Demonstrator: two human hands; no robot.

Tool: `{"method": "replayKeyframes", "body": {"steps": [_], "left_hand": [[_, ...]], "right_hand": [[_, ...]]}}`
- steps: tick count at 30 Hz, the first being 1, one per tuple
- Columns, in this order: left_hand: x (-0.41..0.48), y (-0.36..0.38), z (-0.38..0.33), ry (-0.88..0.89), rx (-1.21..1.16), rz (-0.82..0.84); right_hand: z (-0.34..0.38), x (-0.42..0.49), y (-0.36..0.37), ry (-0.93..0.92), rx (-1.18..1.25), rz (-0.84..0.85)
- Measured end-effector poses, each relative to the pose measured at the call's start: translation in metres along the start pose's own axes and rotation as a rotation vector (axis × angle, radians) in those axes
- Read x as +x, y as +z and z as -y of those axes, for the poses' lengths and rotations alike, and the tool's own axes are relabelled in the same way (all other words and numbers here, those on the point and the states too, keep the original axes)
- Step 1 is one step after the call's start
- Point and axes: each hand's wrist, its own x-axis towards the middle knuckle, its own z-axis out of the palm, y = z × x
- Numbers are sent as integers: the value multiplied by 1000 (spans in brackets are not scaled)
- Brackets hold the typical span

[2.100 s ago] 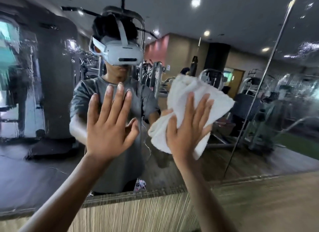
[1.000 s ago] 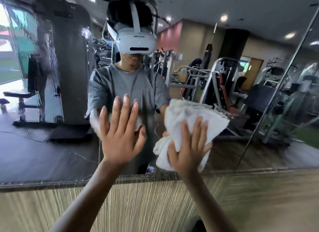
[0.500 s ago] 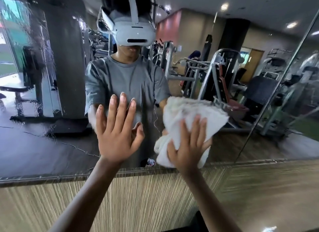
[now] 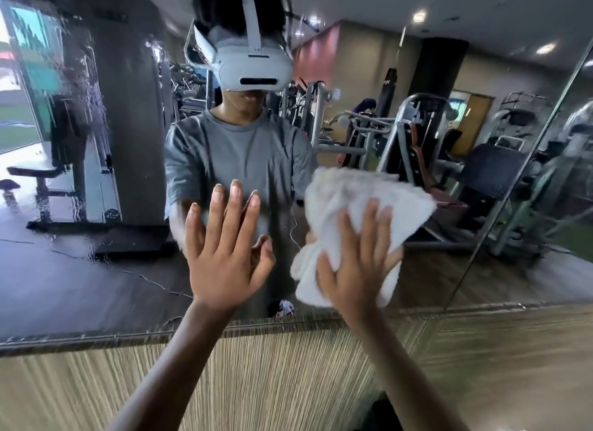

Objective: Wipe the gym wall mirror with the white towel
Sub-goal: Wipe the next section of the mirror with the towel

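Two flat hands (image 4: 224, 263): mirror (image 4: 80, 279), towel (image 4: 369, 190)

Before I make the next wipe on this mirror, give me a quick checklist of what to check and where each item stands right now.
1. Towel under the wiping hand: ok; the right hand presses the white towel with spread fingers.
2. Towel spread flat: not ok; it is bunched and creased.
3. Left hand off the mirror: cannot tell; it is held flat and open beside the towel, contact unclear.
4. Glass streak-free: not ok; streaks show on the mirror's far left part.
5. Room to wipe downward: not ok; the towel sits just above the mirror's lower edge.
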Motion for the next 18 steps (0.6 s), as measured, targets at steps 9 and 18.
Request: {"method": "replayKeyframes", "body": {"steps": [9,18], "left_hand": [[1,-2,-3,-12,-21,18],[3,-5,0,-7,-67,34]], "right_hand": [[-38,47,-16,304,65,-138],[-25,-3,-9,-242,-68,87]]}}
